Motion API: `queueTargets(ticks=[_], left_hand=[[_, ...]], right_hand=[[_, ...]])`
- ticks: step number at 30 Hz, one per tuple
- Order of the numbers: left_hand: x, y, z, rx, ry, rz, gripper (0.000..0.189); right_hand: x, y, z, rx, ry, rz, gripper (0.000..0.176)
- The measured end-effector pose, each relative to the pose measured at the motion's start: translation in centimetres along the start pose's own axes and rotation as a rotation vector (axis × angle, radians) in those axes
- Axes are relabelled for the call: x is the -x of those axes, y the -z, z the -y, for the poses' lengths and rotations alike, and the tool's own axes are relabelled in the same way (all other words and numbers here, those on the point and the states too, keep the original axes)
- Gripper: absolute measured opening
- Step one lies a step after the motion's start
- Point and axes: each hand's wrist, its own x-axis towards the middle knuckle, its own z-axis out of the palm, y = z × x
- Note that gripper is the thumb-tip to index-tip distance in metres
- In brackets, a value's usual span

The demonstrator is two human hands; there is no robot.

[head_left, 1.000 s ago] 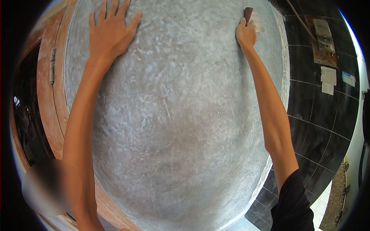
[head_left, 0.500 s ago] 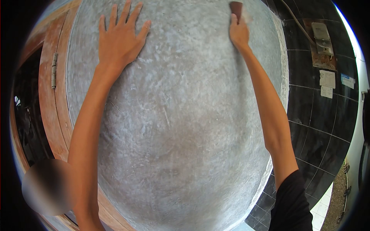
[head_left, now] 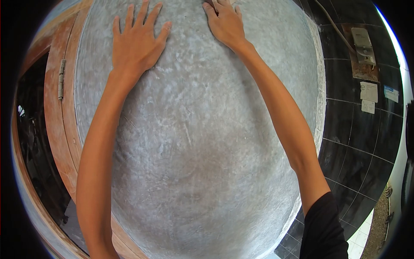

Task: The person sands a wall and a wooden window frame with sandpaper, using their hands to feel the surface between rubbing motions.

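A grey box on a board is mounted on black tiles above white papers.

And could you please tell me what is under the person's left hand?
The grey wall shows around the left hand and between its spread fingers; the patch directly beneath the hand is covered and cannot be seen.

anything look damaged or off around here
The grey wall looks patchy and scratched, with a ragged white edge on its right. Beyond, the backing board behind the electrical box looks stained, standing out against the black tiles.
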Motion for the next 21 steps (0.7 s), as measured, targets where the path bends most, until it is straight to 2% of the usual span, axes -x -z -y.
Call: queueTargets(ticks=[1, 2, 3, 4, 5, 6, 7, 9, 10, 11, 12, 13, 14, 16, 18, 21], left_hand=[[-0.3, -0.5, 0.5, -0.008, -0.008, 0.003, 0.057], [-1.6, -3.9, 2.4, -0.009, -0.011, 0.000, 0.057], [-3.5, -9.6, 5.3, -0.210, -0.155, -0.311, 0.056], [-4.5, -12.6, 7.0, -0.413, -0.299, -0.619, 0.055], [-3.6, -9.5, 5.7, -0.420, -0.300, -0.619, 0.055], [-1.6, -3.3, 2.4, -0.187, -0.153, -0.300, 0.055], [-0.4, 0.2, 0.4, 0.045, -0.003, 0.017, 0.054], [-0.2, 0.4, 0.1, 0.028, -0.002, 0.008, 0.054], [-0.2, 0.5, 0.1, 0.017, -0.002, 0.003, 0.054], [-1.2, -2.7, 1.8, 0.015, 0.002, -0.001, 0.054], [-3.1, -8.3, 4.8, -0.061, -0.154, -0.333, 0.054], [-4.1, -11.3, 6.4, -0.137, -0.314, -0.659, 0.054], [-3.3, -9.7, 5.5, -0.136, -0.317, -0.657, 0.054], [-1.0, -4.5, 2.8, -0.304, -0.094, -0.234, 0.049], [-1.0, -4.4, 3.0, -0.297, -0.100, -0.237, 0.050], [-0.4, -4.8, 2.7, -0.267, -0.094, -0.228, 0.051]], right_hand=[[0.0, 0.1, 0.2, -0.057, 0.041, 0.010, 0.055], [-0.3, 0.5, -0.2, -0.056, 0.041, 0.005, 0.055], [-0.7, 1.2, -1.1, -0.092, -0.004, 0.010, 0.055], [-1.2, 1.8, -2.2, -0.129, -0.050, 0.017, 0.056], [-1.7, 2.3, -3.6, -0.156, -0.135, 0.017, 0.055], [-2.2, 2.0, -6.2, -0.062, -0.204, -0.033, 0.056], [-2.7, 1.4, -9.3, 0.032, -0.273, -0.083, 0.058], [-3.6, 1.9, -14.0, 0.183, -0.523, -0.124, 0.059], [-3.2, 2.8, -15.4, 0.137, -0.579, -0.095, 0.058], [-2.5, 3.6, -16.4, 0.092, -0.633, -0.063, 0.058], [-2.1, 4.0, -17.2, 0.091, -0.627, -0.064, 0.058], [-1.3, 4.2, -18.0, 0.122, -0.671, -0.087, 0.059], [-0.5, 4.5, -18.4, 0.155, -0.720, -0.112, 0.061], [1.6, 5.2, -17.0, 0.139, -0.674, -0.111, 0.060], [4.2, 6.0, -14.8, 0.134, -0.623, -0.107, 0.060], [10.1, 6.6, -9.6, 0.088, -0.395, -0.082, 0.054]])
